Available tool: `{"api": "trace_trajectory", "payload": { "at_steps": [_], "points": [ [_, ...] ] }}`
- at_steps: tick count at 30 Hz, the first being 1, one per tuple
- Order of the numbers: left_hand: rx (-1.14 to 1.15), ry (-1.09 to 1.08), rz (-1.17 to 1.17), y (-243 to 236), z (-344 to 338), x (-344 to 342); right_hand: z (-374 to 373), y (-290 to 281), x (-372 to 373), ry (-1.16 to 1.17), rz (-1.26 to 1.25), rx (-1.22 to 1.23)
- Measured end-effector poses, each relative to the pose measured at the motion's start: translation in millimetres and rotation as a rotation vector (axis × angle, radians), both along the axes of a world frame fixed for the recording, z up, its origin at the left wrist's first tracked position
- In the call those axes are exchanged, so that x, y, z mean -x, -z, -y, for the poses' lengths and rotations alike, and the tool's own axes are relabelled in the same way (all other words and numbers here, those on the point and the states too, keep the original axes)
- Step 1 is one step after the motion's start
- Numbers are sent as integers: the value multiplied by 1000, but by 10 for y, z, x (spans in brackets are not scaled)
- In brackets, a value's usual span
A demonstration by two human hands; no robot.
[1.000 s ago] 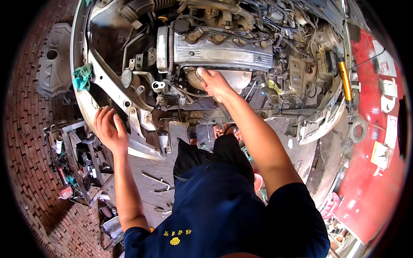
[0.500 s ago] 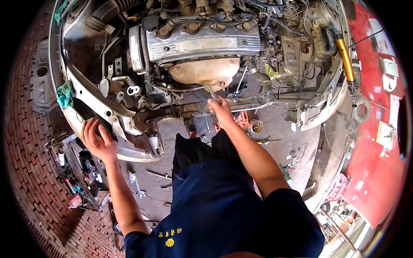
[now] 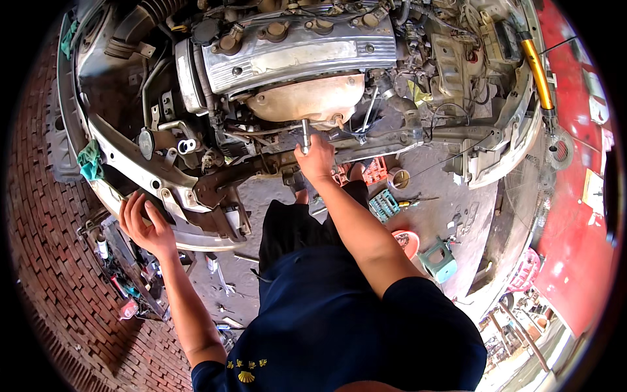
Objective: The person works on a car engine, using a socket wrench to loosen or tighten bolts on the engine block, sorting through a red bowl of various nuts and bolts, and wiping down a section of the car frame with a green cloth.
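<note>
1. The engine (image 3: 294,59) fills the top of your view, its ribbed silver valve cover above a tan, rust-stained heat shield (image 3: 307,98).
2. Below the shield a dark crossmember (image 3: 261,171) runs across the bay; hoses, wires and brackets crowd the space around it and close in on your right hand.
3. The pale front body panel (image 3: 130,160) curves down the left side, with a green rag (image 3: 89,161) draped on its outer edge.
4. On the concrete floor under the car lie a red socket case (image 3: 374,171), a teal bit set (image 3: 384,206), a small round tin (image 3: 400,178) and a green stool (image 3: 439,259).
5. To your lower left sits an open tray of tools (image 3: 124,274) on the brick paving, just beside your left forearm.
6. A yellow strut (image 3: 535,65) stands at the right edge of the bay, well apart from both hands.
7. Your right hand (image 3: 316,157) is closed in a fist around a metal ratchet tool (image 3: 304,134); the shaft stands upright out of the fist, its tip just under the heat shield.
8. Your left hand (image 3: 145,225) is spread, fingers apart, resting on the lower rim of the front body panel and holding nothing.
</note>
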State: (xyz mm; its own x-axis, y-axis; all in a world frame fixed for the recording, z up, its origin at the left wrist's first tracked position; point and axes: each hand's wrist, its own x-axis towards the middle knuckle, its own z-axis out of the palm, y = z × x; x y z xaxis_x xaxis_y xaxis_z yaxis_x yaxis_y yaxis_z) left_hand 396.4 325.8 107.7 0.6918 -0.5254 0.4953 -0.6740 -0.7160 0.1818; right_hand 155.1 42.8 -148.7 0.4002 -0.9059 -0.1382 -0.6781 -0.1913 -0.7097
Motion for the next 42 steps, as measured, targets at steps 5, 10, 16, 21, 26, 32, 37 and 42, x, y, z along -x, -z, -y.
{"api": "trace_trajectory", "payload": {
  "at_steps": [5, 10, 16, 21, 26, 32, 37, 42],
  "points": [
    [-12, 24, 11, 21, -38, -29, 186, -30, 42, -165, -41, 194],
    [5, 51, 6, 20, -67, -41, 181, -40, 50, -137, 38, 13],
    [-43, 71, 1, 48, -53, -66, 208, -112, 236, -214, -111, 103],
    [-58, 57, 70, 74, -96, -63, 283, -554, 1209, -370, -279, -305],
    [-121, 39, 113, 65, -19, -47, 980, -1132, 1861, 160, 122, -253],
    [-151, -7, 147, 99, -13, -85, 2023, -557, 1586, 126, 192, -708],
    [-173, -7, 127, 87, -3, -94, 2443, -307, 1301, -33, 481, -917],
    [-146, 11, 113, 82, 7, -77, 2646, -263, 1222, -107, 525, -1142]
  ]
}}
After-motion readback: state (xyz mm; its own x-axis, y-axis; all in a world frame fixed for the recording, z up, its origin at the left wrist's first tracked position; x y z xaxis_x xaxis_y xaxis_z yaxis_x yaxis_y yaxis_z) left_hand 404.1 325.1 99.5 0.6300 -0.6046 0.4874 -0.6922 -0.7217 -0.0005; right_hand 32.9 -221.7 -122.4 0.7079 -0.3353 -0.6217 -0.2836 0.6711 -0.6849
